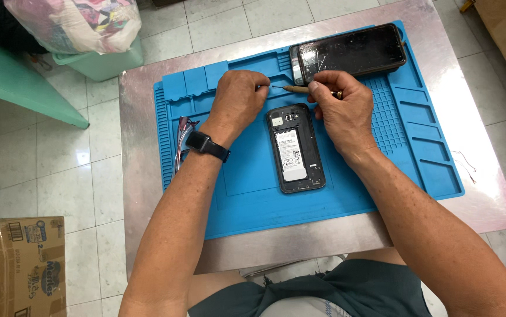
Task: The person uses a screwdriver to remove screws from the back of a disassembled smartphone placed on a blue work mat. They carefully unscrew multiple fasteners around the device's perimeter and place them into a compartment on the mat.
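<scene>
A black phone (295, 148) lies face down on a blue work mat (247, 194), its back cover off and its white battery showing. My right hand (341, 108) grips a small wooden-handled screwdriver (300, 89), tip pointing left just above the phone's top end. My left hand (238, 100) is closed, fingertips pinched at the screwdriver's tip; whether it holds something tiny I cannot make out. A black watch (207, 144) sits on my left wrist.
Another phone with a cracked dark screen (349, 53) lies at the mat's far edge. Red and blue wires (182, 141) hang off the mat's left side. The mat covers a small metal table (481, 194). A cardboard box (18, 264), green tub (103, 61) and plastic bag (77, 23) stand on the tiled floor.
</scene>
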